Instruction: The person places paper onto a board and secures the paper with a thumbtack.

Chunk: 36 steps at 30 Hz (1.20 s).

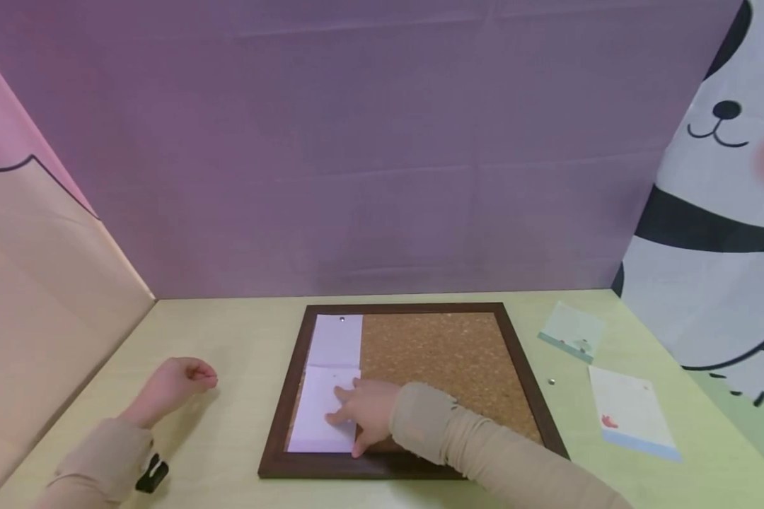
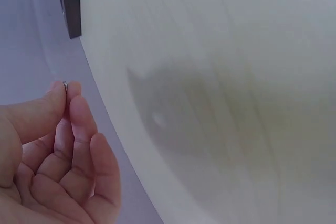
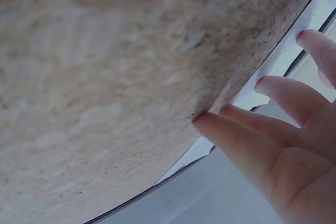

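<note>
A cork board (image 1: 446, 360) with a dark brown frame lies on the table. Two pale paper sheets run down its left side. A small silver thumbtack (image 1: 342, 319) sits at the top of the upper sheet (image 1: 335, 341). The lower sheet (image 1: 315, 413) slightly meets or overlaps the upper one's bottom edge. My right hand (image 1: 371, 410) rests on the lower sheet and the cork beside it, its fingers spread. Left of the board, my left hand (image 1: 173, 385) is raised over the table, pinching a tiny silver thumbtack (image 2: 65, 84) between thumb and fingertip.
Right of the board lie a green-edged note sheet (image 1: 573, 331) and a blue-edged note sheet (image 1: 633, 410). Another silver thumbtack (image 1: 551, 382) is on the table (image 1: 229, 318) between them and the frame. A purple cloth backdrop (image 1: 382, 155) rises behind the table's far edge.
</note>
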### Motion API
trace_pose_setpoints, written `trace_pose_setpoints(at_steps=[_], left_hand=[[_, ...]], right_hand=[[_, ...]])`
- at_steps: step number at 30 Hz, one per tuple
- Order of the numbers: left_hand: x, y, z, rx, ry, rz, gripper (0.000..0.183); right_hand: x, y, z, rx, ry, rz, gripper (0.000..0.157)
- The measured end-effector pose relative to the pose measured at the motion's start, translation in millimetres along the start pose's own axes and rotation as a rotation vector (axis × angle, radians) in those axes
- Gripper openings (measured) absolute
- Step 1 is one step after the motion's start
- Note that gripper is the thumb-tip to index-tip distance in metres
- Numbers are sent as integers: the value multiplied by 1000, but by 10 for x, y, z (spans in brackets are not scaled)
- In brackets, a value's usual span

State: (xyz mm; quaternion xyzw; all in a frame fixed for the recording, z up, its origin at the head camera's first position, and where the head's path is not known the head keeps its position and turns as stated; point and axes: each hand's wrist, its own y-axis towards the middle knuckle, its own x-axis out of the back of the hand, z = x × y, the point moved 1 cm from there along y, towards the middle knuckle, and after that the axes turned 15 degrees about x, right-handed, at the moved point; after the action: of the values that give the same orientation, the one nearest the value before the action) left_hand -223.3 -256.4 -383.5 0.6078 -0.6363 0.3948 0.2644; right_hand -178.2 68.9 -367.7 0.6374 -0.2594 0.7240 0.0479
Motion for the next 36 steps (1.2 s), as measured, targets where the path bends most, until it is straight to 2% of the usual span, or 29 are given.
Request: trace_pose_setpoints(at_steps=[5, 11, 19, 30, 36], left_hand=[[-40, -20, -73, -2, -25, 23, 13], [-81, -23, -143, -25, -35, 17, 12], [-162, 2, -267, -36, -78, 29, 12], [-252, 31, -383, -57, -99, 51, 12], [-316, 51, -496, -99, -133, 69, 11]], right_hand=[[43, -22, 18, -12, 11, 13, 66], [38, -23, 27, -20, 3, 20, 66], [39, -24, 39, -52, 47, 14, 65], [51, -27, 44, -52, 40, 4, 66], [29, -21, 28, -34, 44, 8, 65]])
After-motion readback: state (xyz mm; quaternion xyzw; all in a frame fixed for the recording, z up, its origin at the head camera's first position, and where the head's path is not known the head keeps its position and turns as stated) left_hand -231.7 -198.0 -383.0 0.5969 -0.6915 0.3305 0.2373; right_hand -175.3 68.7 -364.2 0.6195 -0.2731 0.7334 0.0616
